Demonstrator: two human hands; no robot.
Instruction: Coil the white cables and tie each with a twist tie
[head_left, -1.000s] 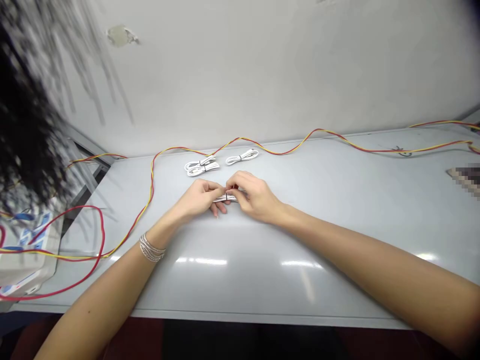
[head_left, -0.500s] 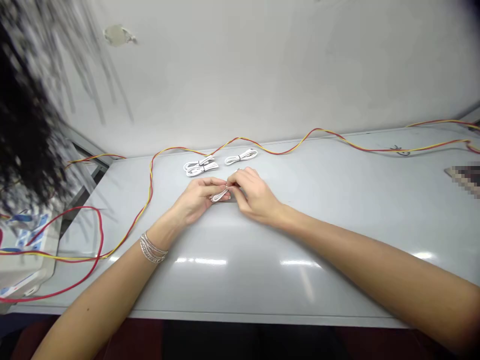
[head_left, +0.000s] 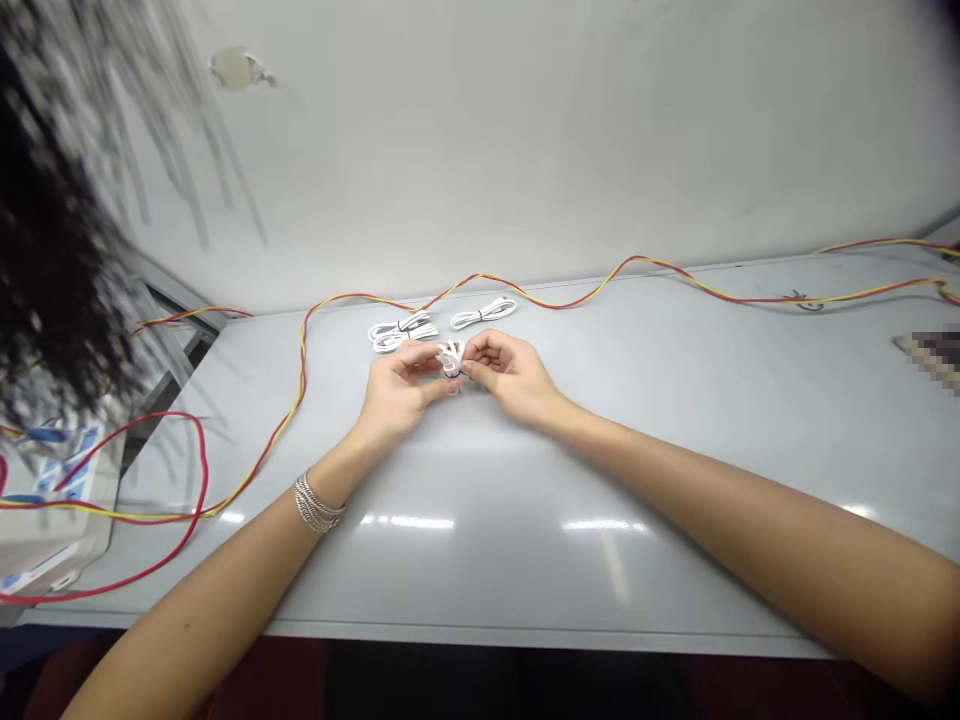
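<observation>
A coiled white cable (head_left: 451,355) is held up between my two hands, its loops upright and a dark tie around its middle. My left hand (head_left: 399,388) is closed on the coil from the left, thumb in front and fingers behind. From the right, my right hand (head_left: 510,375) pinches at the dark tie with thumb and forefinger. Just beyond the hands, tied white cable bundles (head_left: 403,333) lie together on the table. Another tied white cable (head_left: 484,313) rests to their right.
A red and yellow twisted wire (head_left: 480,277) runs along the back of the grey table (head_left: 480,560) and down its left side. White equipment with blue sockets (head_left: 60,500) and a red wire (head_left: 202,470) are at the left. A pixelated object (head_left: 937,350) lies far right.
The cable coil in my hands has turned from lying slanted to standing upright, and its dark tie now shows. My left hand has rolled, with its thumb now lower in front.
</observation>
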